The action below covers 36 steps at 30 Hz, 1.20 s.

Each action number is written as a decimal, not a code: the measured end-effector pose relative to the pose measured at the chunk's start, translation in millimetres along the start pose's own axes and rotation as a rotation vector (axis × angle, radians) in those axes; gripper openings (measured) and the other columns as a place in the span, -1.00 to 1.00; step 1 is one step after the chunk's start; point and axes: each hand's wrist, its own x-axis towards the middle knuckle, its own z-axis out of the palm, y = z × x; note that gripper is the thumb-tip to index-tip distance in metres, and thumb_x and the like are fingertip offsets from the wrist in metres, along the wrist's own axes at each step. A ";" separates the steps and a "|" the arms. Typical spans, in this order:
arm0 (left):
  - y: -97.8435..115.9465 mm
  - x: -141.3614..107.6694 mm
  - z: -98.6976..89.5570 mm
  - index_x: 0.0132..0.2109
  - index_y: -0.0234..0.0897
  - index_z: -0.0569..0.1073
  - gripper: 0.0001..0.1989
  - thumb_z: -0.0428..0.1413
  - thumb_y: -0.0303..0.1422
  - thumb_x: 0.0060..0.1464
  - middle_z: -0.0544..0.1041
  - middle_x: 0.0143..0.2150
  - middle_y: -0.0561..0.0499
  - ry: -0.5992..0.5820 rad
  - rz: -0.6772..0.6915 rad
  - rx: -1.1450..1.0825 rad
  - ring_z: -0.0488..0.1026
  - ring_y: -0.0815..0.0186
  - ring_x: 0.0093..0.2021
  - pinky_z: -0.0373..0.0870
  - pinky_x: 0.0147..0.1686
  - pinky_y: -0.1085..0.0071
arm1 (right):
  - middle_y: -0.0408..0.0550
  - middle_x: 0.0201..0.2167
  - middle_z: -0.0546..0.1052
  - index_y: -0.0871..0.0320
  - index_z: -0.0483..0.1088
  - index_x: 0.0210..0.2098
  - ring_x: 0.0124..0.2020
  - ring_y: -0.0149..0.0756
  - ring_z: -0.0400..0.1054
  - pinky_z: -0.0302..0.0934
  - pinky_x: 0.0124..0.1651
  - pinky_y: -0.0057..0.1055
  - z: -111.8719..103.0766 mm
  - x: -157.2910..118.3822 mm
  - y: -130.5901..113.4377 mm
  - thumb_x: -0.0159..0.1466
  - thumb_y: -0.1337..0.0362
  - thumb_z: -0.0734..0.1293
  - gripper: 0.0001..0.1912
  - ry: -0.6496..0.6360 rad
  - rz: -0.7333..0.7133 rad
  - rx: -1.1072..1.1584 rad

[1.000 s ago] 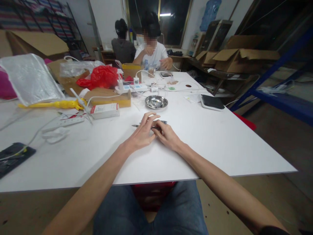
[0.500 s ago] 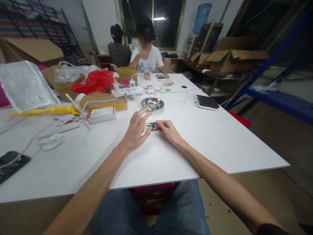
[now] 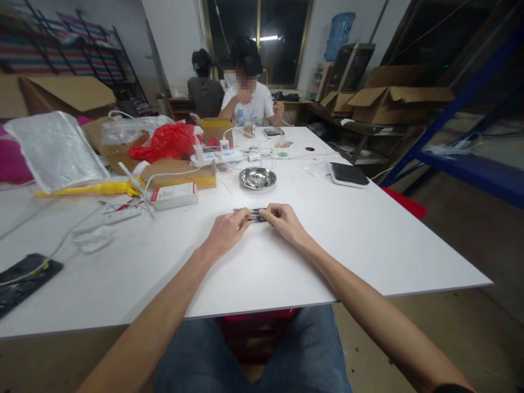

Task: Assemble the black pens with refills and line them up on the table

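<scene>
Just above the table, or resting on it, is a small flat dark piece with metallic edges (image 3: 255,215); its exact kind is too small to make out. My left hand (image 3: 227,229) is closed, its thumb and fingers pinching the left end. From the other side, my right hand (image 3: 283,221) grips the right end between thumb and curled fingers. Both hands cover much of the piece. Beyond them stands a shiny round metal dish (image 3: 270,180) with a few small dark bits in it.
A white-and-red box (image 3: 175,196), a power strip (image 3: 229,157) with cables and a red plastic bag (image 3: 172,141) lie to the left. At right is a black-topped flat device (image 3: 349,174). A person in a white shirt (image 3: 262,101) sits across the white table (image 3: 368,245).
My left hand has gone from spread fingers over the flat piece to a closed pinch on its left end. The right hand keeps its grip. The view has shifted slightly.
</scene>
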 end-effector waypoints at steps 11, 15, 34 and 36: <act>-3.7 1.4 -5.2 -0.26 -0.24 0.44 -0.77 0.04 -0.22 0.32 0.54 -0.29 0.04 -0.002 0.074 -0.141 0.46 0.32 -0.30 0.29 -0.28 0.42 | -0.05 -0.27 0.52 0.21 0.44 -0.19 -0.28 -0.32 0.35 0.16 -0.27 -0.45 -0.6 -4.4 -5.6 0.28 0.12 0.36 -0.74 -0.118 -0.116 0.016; -2.3 1.0 0.2 -0.24 -0.22 0.43 -0.81 0.10 -0.20 0.28 0.55 -0.29 0.05 0.021 0.077 -0.088 0.47 0.32 -0.32 0.29 -0.31 0.42 | -0.17 -0.58 0.37 0.23 0.46 -0.43 -0.51 -0.40 0.16 0.00 -0.40 -0.43 -2.5 -2.9 0.4 0.36 0.04 0.27 -0.59 -0.048 -0.050 -0.138; 1.0 1.4 -4.1 -0.19 -0.25 0.51 -0.84 0.11 -0.26 0.29 0.51 -0.24 0.01 0.062 0.129 -0.141 0.47 0.31 -0.24 0.32 -0.23 0.40 | -0.22 -0.70 0.14 0.17 0.22 -0.64 -0.59 -0.45 -0.01 -0.11 -0.46 -0.40 -4.1 -1.0 2.9 0.37 -0.18 0.15 -0.35 -0.078 0.075 -0.104; -1.5 1.6 -4.4 -0.18 -0.23 0.52 -0.81 0.08 -0.24 0.31 0.53 -0.25 0.01 0.029 0.110 -0.117 0.47 0.29 -0.23 0.32 -0.22 0.39 | -0.21 -0.65 0.21 0.19 0.34 -0.53 -0.57 -0.44 0.02 -0.09 -0.46 -0.42 -5.0 -1.1 1.2 0.35 -0.16 0.20 -0.42 -0.084 0.050 -0.069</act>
